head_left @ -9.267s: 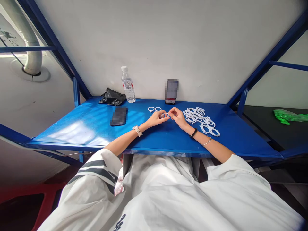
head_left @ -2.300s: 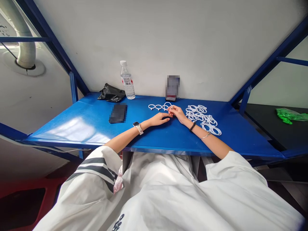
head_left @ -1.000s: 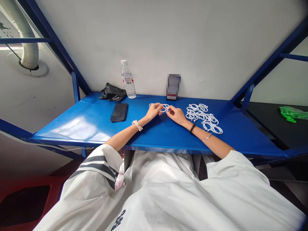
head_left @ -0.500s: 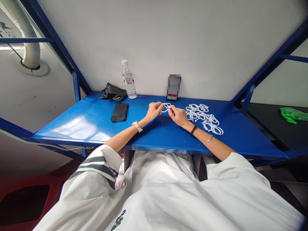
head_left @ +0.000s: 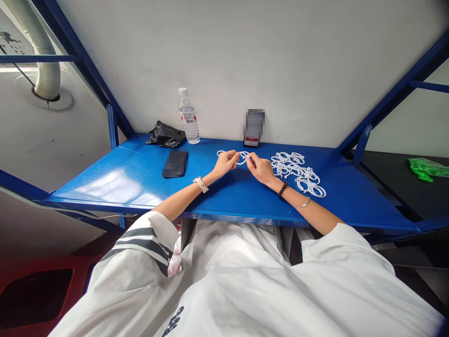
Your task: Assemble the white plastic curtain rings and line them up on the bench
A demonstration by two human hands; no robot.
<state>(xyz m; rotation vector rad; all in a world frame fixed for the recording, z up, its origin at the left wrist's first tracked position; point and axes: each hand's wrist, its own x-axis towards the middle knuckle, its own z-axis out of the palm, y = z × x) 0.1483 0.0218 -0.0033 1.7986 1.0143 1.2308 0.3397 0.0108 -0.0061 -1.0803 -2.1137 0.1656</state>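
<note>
Between my two hands a looped white cord (head_left: 242, 163) is held just above the blue table (head_left: 224, 199). My left hand (head_left: 225, 163) pinches it, and another loop of it sticks out past the knuckles on the left. The fingers of my right hand (head_left: 258, 167) are closed on the cord's right end, near where the strands cross. Exactly how the strands run under the fingertips is hidden. To the right of my right hand lies a pile of similar looped white cords (head_left: 296, 171), spread flat on the table.
A water bottle (head_left: 189, 121) and a crumpled black plastic bag (head_left: 165, 135) stand at the back left. In front of them lies a dark flat phone-like object (head_left: 174, 164). A phone (head_left: 253, 128) leans on the wall. A green bag (head_left: 426, 168) rests on the dark surface at right.
The fingers of my right hand have shifted slightly on the cord at the crossing. My left hand keeps its pinch, with little other movement.
</note>
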